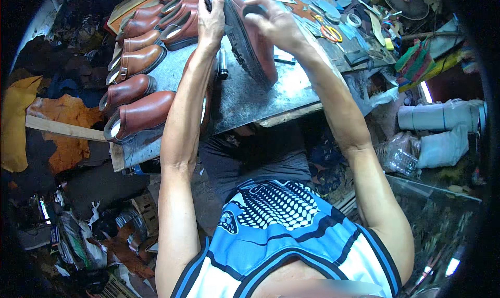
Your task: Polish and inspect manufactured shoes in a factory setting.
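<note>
A reddish-brown leather shoe is tilted up on its toe over the metal-topped workbench, its dark ridged sole turned left. My right hand is closed round the shoe's upper end, with the thumb at its opening. Beside the sole, my left hand is closed, and a small black thing shows at its fingers. What that black thing is, I cannot make out. Behind my left forearm, another brown shoe is partly hidden. A slim dark cylinder stands between my left hand and the held shoe.
Several brown shoes line the bench's left side, including a buckled tan one and a reddish one. Orange-handled scissors, a tape roll and cut pieces crowd the far right. Leather hides hang at left.
</note>
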### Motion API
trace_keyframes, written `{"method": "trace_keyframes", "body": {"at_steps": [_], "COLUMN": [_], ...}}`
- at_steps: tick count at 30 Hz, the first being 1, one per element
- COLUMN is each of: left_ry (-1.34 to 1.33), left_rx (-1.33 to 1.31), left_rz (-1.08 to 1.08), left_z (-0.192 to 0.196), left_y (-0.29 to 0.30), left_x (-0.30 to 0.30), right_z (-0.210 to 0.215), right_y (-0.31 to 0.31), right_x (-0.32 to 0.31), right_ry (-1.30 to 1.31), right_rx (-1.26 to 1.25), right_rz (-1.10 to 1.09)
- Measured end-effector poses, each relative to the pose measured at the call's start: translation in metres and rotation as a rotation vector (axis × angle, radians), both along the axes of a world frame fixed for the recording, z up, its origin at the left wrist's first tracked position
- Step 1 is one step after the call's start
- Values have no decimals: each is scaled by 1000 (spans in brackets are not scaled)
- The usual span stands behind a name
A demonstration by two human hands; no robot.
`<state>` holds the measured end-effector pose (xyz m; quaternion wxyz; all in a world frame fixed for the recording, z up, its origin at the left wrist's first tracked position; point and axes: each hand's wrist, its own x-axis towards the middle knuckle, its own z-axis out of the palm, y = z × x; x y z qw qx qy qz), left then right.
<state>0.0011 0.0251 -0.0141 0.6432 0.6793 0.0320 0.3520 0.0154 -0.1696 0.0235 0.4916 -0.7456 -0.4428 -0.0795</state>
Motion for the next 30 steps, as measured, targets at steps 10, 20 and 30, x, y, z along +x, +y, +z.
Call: {"method": "trace_keyframes", "body": {"at_steps": [10,20,30], "left_ry": [-196,-150,-175], "left_rx": [-323,-239,-164], "left_rz": [-22,-2,-40], "left_z": [-19,-44,-28], "left_y": [-16,-38,-54], "left_x": [19,17,11], "right_z": [-57,-15,-22], "right_y": [-62,0,-23], "right_x": [-66,-1,-13], "right_ry": [47,-226,-112], "right_rx": [-190,-27,15], "right_rz": [-117,-207,-172]}}
